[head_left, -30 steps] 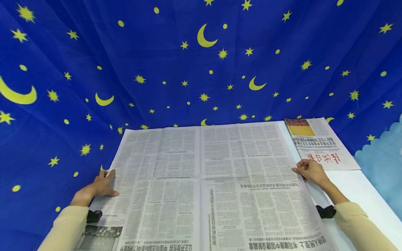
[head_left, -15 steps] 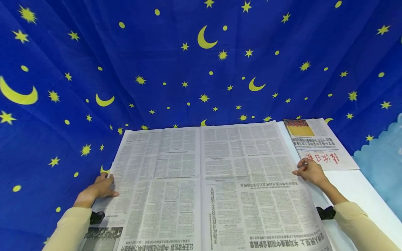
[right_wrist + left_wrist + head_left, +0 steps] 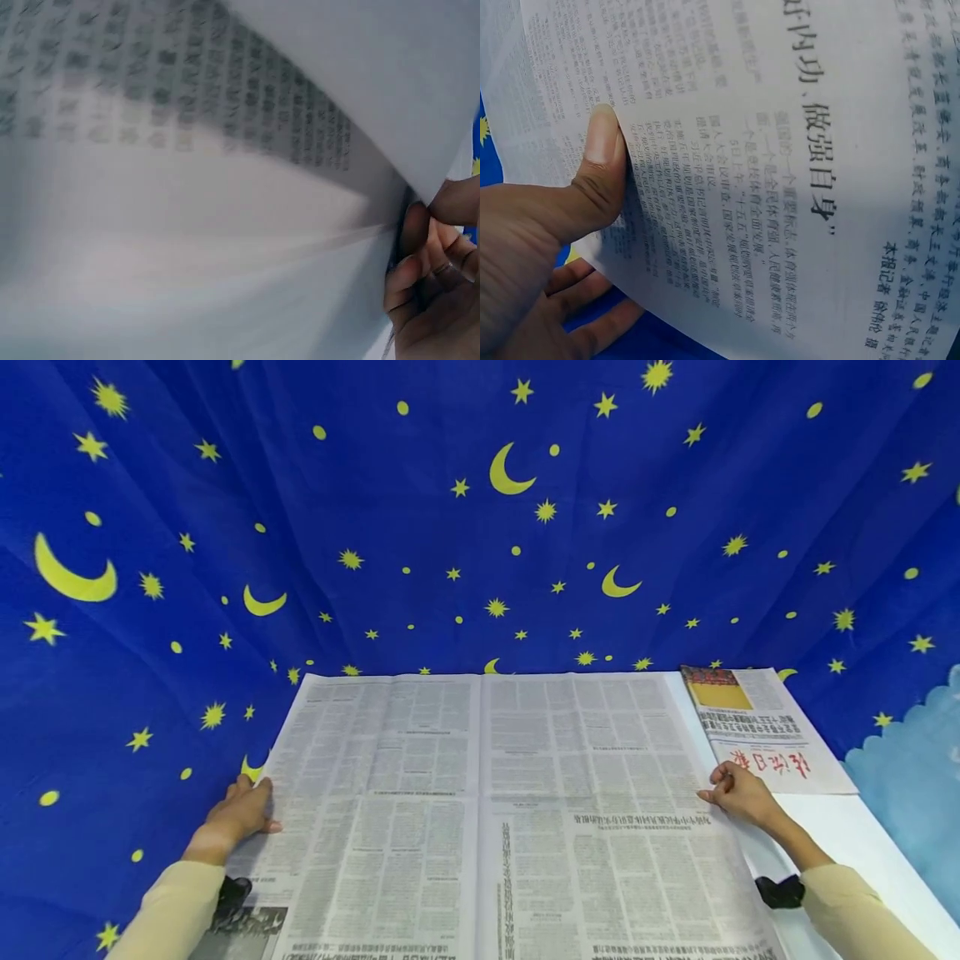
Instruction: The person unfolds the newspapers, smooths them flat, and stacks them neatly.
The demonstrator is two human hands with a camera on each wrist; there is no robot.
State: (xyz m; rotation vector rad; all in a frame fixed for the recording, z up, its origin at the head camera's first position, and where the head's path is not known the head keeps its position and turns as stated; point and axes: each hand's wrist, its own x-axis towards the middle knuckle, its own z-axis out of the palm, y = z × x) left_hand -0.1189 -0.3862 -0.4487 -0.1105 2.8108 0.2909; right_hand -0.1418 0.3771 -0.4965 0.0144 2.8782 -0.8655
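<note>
A large newspaper (image 3: 420,810) lies spread open, its printed text upside down in the head view and a fold line running down the middle. At its left edge my left hand (image 3: 238,817) holds the sheet, with the thumb (image 3: 604,142) on the printed face and the other fingers behind the edge. My right hand (image 3: 742,795) pinches the right edge between thumb and fingers. In the right wrist view the right hand (image 3: 442,262) has the sheet's edge lifted, showing print on a layer beneath. The newspaper's near edge is out of view.
A folded newspaper (image 3: 780,735) with a red title and a yellow picture lies at the back right on the white table (image 3: 840,835). A blue cloth (image 3: 420,485) with yellow stars and moons hangs behind and at the left. Dark wrist devices (image 3: 780,892) sit under both forearms.
The head view has tilted up slightly, so the table things sit lower in it. Both hands keep their places at the newspaper's edges.
</note>
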